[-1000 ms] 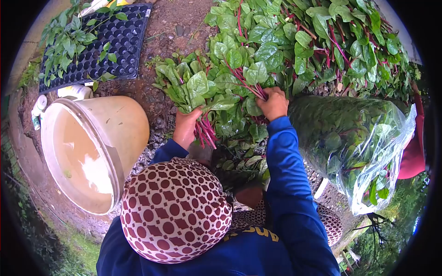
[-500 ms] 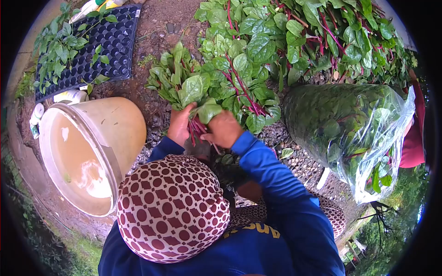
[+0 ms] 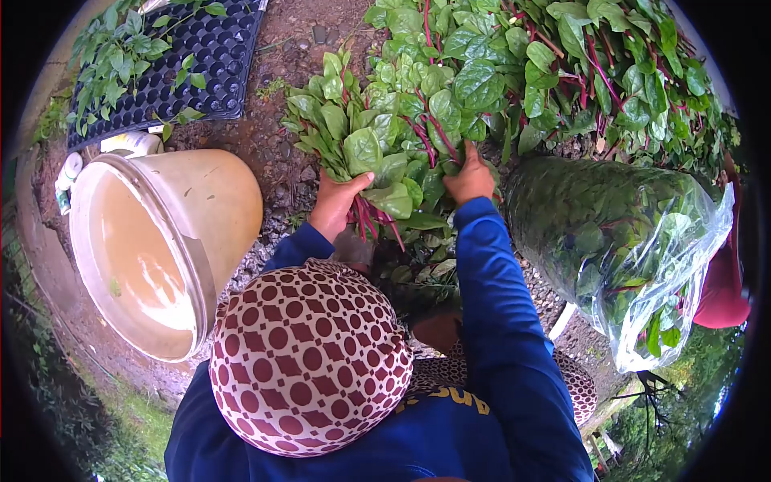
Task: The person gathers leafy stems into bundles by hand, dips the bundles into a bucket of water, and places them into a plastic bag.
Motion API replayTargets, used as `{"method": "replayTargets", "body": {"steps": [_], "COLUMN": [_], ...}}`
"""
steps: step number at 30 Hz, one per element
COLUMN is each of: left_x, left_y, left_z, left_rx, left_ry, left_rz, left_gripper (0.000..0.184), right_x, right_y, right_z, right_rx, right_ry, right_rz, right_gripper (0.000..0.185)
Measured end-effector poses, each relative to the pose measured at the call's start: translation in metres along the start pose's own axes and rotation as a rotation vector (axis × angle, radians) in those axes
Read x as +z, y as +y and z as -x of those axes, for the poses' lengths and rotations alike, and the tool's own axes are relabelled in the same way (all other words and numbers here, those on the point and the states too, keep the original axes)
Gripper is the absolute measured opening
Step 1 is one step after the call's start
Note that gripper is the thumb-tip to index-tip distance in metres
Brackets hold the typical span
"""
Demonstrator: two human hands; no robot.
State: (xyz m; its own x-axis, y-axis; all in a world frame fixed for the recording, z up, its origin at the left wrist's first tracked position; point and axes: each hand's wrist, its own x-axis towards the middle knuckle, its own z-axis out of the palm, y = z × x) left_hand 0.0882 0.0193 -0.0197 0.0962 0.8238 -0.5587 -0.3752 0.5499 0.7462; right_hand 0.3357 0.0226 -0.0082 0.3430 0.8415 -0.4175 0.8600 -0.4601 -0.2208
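- Right hand (image 3: 470, 178) has moved from the bunch (image 3: 361, 151) to the leafy heap (image 3: 482, 80) at one o'clock; its grip I cannot tell.
- Left hand (image 3: 333, 207) clasps the bunch, near twelve o'clock.
- Pebbly soil (image 3: 281, 40) beneath; bucket (image 3: 215, 193) at nine, cell tray (image 3: 207, 64) at ten, stuffed bag (image 3: 590, 233) at three.

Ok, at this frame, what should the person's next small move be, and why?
Probably close the right hand on one of the leafy stems beside it and draw it toward the left hand. The left hand already grips a bunch by its red stems, while the right is at the pile's near edge; its hold is hard to see.
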Motion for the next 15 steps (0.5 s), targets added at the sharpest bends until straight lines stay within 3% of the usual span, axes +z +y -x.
{"method": "replayTargets", "body": {"steps": [2, 3, 6, 7, 11, 15], "left_x": [0.001, 0.002, 0.005, 0.007, 0.011, 0.002], "left_y": [0.0, -0.002, -0.004, -0.004, 0.0, -0.001], "left_z": [0.001, 0.002, 0.003, 0.005, 0.008, 0.007], "left_rx": [0.032, 0.047, 0.094, 0.106, 0.115, 0.074], "left_ry": [-0.024, -0.007, 0.042, 0.057, 0.073, 0.054], "left_rz": [-0.041, -0.052, -0.095, -0.116, -0.067, -0.021], "left_gripper": [0.055, 0.056, 0.059, 0.06, 0.058, 0.065], "right_x": [-0.013, -0.003, -0.023, -0.035, -0.014, 0.004], "right_y": [0.018, 0.041, 0.048, 0.041, 0.027, 0.016], "right_z": [-0.016, -0.027, -0.035, -0.034, -0.027, -0.028], "right_rx": [-0.055, -0.265, -0.22, -0.132, -0.127, 0.023], "right_ry": [-0.084, -0.005, -0.402, -0.525, -0.582, -0.684], "right_rz": [-0.072, -0.234, -0.728, -0.692, -1.226, -1.433], "right_gripper": [0.075, 0.06, 0.055, 0.052, 0.047, 0.05]}}
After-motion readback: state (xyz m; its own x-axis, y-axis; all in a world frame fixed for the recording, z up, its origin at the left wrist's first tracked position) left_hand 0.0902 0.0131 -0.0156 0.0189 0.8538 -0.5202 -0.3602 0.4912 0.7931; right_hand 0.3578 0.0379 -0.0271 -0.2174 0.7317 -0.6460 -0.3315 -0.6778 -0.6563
